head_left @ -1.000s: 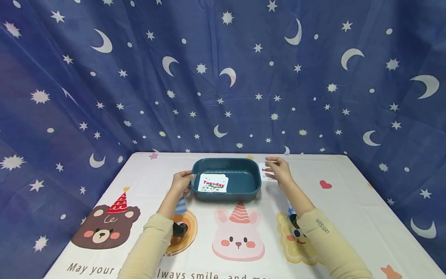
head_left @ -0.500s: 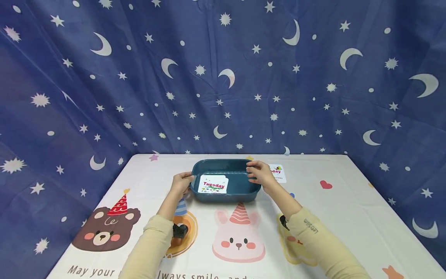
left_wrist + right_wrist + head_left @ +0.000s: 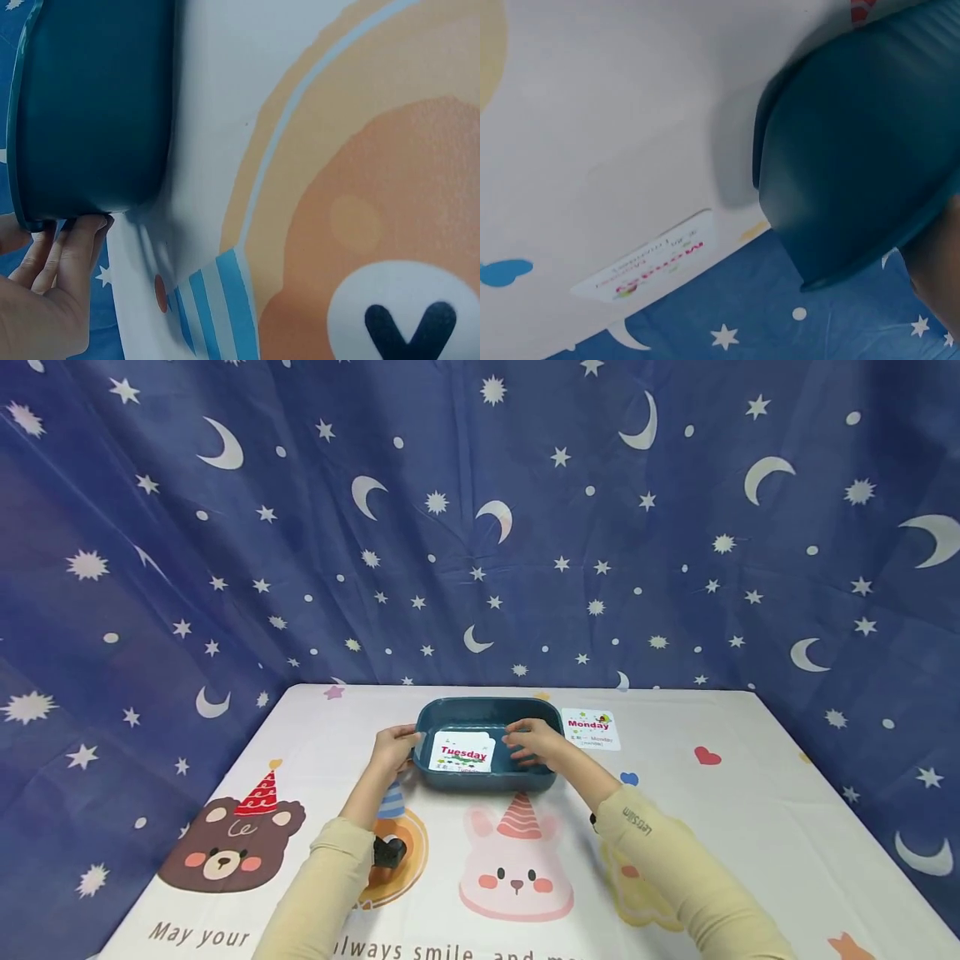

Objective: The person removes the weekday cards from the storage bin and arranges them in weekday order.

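A dark teal rectangular tray point(image 3: 487, 783) with rounded corners sits toward the back of the table. My left hand point(image 3: 395, 749) holds its left rim; in the left wrist view, the thumb of that hand point(image 3: 56, 289) is at the rim and the fingers are under it. Inside, at the left, lies a small stack of white cards with a "Tuesday" card point(image 3: 456, 742) on top. Over the tray's right half is my right hand point(image 3: 536, 743), its loosely bent fingers pointing at the stack and holding nothing. In the right wrist view, the tray point(image 3: 855, 142) hides those fingers.
A "Monday" card point(image 3: 591, 729) lies flat on the table, just right of the tray. The white tablecloth point(image 3: 750, 827) carries printed animal faces and lettering. A blue curtain point(image 3: 480, 527) with moons and stars hangs behind the table's back edge.
My right hand has moved left, from over the "Monday" card into the tray, leaving that card in view on the table. The left hand has kept its place on the rim.
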Tool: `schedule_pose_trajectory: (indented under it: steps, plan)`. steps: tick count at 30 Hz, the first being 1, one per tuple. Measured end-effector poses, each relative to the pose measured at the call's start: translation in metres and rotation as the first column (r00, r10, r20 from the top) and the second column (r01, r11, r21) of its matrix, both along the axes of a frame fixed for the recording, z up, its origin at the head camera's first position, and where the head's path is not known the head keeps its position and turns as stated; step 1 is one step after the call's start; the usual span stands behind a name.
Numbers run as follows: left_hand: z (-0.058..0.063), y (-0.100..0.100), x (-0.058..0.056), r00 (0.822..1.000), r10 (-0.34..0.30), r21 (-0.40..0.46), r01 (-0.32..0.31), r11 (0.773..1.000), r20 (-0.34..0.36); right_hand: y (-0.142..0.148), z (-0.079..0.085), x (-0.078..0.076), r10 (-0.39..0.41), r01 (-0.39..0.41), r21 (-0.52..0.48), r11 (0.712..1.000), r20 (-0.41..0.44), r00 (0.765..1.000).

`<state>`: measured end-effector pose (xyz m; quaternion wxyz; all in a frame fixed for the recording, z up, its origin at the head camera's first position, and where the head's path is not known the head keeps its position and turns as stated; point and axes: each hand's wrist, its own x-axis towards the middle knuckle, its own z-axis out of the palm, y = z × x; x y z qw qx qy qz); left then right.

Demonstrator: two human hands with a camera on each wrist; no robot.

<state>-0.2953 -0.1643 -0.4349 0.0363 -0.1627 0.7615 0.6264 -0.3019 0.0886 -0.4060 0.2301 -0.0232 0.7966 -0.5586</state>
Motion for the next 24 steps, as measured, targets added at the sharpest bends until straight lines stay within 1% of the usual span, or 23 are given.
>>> schedule_pose_trajectory:
  steps: [4,6,9,11,12,13,15,16,17,19,20,21,22,24]
  plan:
    - [0.000,0.004,0.000,1.000,-0.008,0.005,0.008,1.000,-0.007,-0.001,-0.007,-0.002,0.030,-0.030,0.029,0.999,0.010,1.000]
    - [0.000,0.004,0.000,1.000,-0.002,0.007,0.002,1.000,-0.009,-0.003,-0.003,0.001,0.042,-0.042,0.041,0.998,0.011,0.999]
    - [0.000,0.002,0.001,1.000,-0.002,0.008,0.002,1.000,-0.007,-0.009,-0.006,-0.001,0.038,-0.040,0.078,0.996,0.025,0.999]
    - [0.000,0.001,0.001,1.000,0.002,0.009,-0.002,1.000,-0.004,-0.010,-0.009,-0.003,0.057,-0.057,0.099,0.993,0.010,0.998]
    - [0.000,0.000,0.001,1.000,0.001,0.010,-0.001,1.000,-0.005,-0.010,-0.014,-0.006,0.062,-0.062,0.110,0.992,0.003,0.998]
    - [0.000,0.000,0.001,1.000,-0.002,0.013,0.002,1.000,-0.006,-0.007,-0.033,-0.020,0.083,-0.082,0.083,0.993,0.000,0.997]
    - [0.000,0.000,0.001,1.000,-0.002,0.015,0.002,1.000,-0.007,-0.007,-0.041,-0.027,0.071,-0.073,0.081,0.994,0.027,0.997]
    - [0.000,0.001,0.001,1.000,-0.002,0.015,0.002,1.000,-0.008,-0.007,-0.043,-0.029,0.064,-0.066,0.057,0.996,0.046,0.997]
    - [0.000,0.001,0.001,1.000,-0.004,0.016,0.004,1.000,-0.009,-0.008,-0.045,-0.032,0.040,-0.043,0.039,0.998,0.077,0.996]
    - [0.000,0.001,0.001,1.000,-0.004,0.015,0.004,1.000,-0.010,-0.013,-0.042,-0.031,-0.007,0.006,0.006,1.000,0.143,0.990]
    - [0.000,0.002,0.001,1.000,-0.003,0.014,0.003,1.000,-0.011,-0.019,-0.023,-0.018,-0.052,0.048,0.026,0.999,0.174,0.983]
    - [0.000,0.002,0.001,1.000,-0.001,0.011,0.001,1.000,-0.010,-0.021,-0.018,-0.015,-0.067,0.066,0.008,0.998,0.191,0.979]
    - [0.000,0.002,0.002,1.000,0.000,0.009,0.000,1.000,-0.009,-0.023,-0.016,-0.014,-0.081,0.086,-0.012,0.996,0.204,0.976]
    - [0.001,0.002,0.002,1.000,0.003,0.009,-0.003,1.000,-0.010,-0.028,-0.016,-0.014,-0.112,0.121,-0.030,0.992,0.209,0.971]
